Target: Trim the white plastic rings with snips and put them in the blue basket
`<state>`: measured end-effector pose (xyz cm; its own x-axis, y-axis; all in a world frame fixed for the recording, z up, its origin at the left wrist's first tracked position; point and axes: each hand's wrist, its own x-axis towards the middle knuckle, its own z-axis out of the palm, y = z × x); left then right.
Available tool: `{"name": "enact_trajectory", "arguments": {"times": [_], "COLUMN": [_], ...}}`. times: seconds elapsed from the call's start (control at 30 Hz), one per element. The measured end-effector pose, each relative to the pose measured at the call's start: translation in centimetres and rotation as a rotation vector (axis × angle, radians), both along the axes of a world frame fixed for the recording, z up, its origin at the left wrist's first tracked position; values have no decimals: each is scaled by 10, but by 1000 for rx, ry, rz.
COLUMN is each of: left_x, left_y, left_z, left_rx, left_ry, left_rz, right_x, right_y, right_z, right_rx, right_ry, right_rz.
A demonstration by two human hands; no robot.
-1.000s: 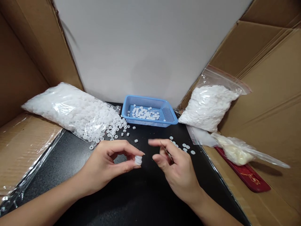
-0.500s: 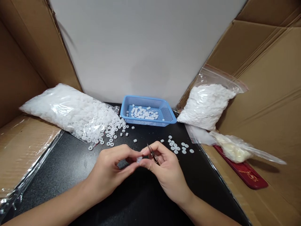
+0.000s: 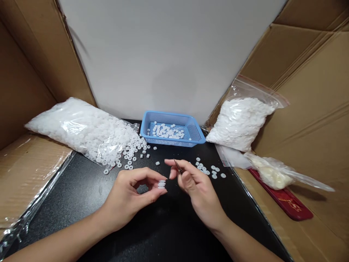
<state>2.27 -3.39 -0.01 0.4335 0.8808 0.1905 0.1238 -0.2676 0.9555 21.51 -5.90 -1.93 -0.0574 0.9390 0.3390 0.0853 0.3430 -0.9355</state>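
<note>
My left hand [image 3: 136, 191] pinches a small white ribbed plastic piece [image 3: 161, 184] between thumb and fingertips. Its stacked edges face right, toward my other hand. A slim, pointed metal tool [image 3: 178, 166] is in my right hand [image 3: 197, 189], tip upward, with the fingers curled round it; its lower part is hidden. The index finger stretches out to the left, apart from the white piece. Beyond my right hand lies a group of loose white plastic rings [image 3: 214, 176]. Past both hands stands a blue mesh basket [image 3: 200, 140] with many small white pieces [image 3: 166, 131] in it.
A clear bag of white rings [image 3: 73, 123] lies at the left, spilling onto the black tabletop [image 3: 81, 189]. At the right are another full bag [image 3: 237, 122], a smaller bag with yellowish contents [image 3: 272, 174] and a red case [image 3: 296, 209]. Cardboard walls [image 3: 308, 120] flank the table.
My right hand has drawn back to the right from the white piece, its fingers opening out around the metal tool. My left hand has stayed in place, and the ribbed piece now shows more fully.
</note>
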Motion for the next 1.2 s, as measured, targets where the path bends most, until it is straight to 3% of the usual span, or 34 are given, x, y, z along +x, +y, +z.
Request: {"name": "enact_trajectory", "arguments": {"times": [0.17, 0.3, 0.7, 1.2], "left_x": [-3, -4, -4, -4], "left_y": [-1, 1, -1, -1], "left_z": [10, 12, 17, 20], "left_rx": [-156, -239, -306, -284], "left_ry": [-5, -45, -55, -33], "left_rz": [-75, -84, -90, -92], "right_x": [20, 22, 17, 13], "right_y": [0, -1, -4, -6], "right_z": [10, 13, 17, 15], "right_rx": [544, 756, 811, 803], "right_ry": [-530, -784, -883, -842], "right_rz": [-82, -118, -162, -173]}}
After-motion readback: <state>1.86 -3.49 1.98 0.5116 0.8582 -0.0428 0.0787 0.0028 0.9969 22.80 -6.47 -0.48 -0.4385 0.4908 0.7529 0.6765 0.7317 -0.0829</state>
